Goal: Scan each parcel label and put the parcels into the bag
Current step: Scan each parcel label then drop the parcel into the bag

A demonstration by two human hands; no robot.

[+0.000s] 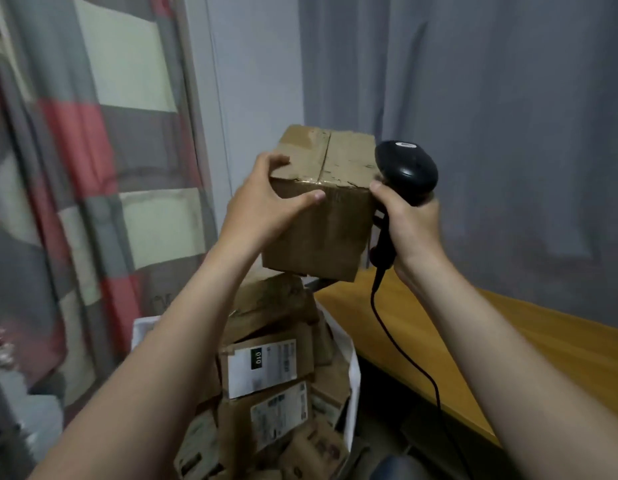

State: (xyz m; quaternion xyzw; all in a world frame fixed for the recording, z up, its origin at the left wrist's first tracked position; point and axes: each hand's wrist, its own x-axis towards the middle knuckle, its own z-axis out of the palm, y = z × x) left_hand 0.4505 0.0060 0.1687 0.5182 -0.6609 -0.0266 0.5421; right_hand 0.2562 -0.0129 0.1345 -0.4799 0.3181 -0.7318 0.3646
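The left hand is gripping the brown, tape-sealed cardboard box at its upper left corner. The fingers are curling over the top face and the thumb is pressing flat against the near face. The right hand is wrapping its fingers round the handle of the black handheld barcode scanner, whose black cable is hanging down in front of the orange-brown wooden tabletop.

The box is being held in the air between the two hands, upright and slightly tilted, with its taped seam running away from the camera. The scanner head is sitting just beside the box's upper right edge; whether it is touching the box cannot be told.

No label is showing on the top face or the near face, so the label is probably on a hidden side. The direction of the scanner window cannot be confirmed.

The white open-topped bag is standing directly below the box, already holding several labelled cardboard parcels.

Judgement:
- If the scan is not yet done, the left hand must be turning the box until its label faces the scanner on the right.
- If the scan is done, the next move is a straight descent, since the left hand is the one carrying the box above the bag.
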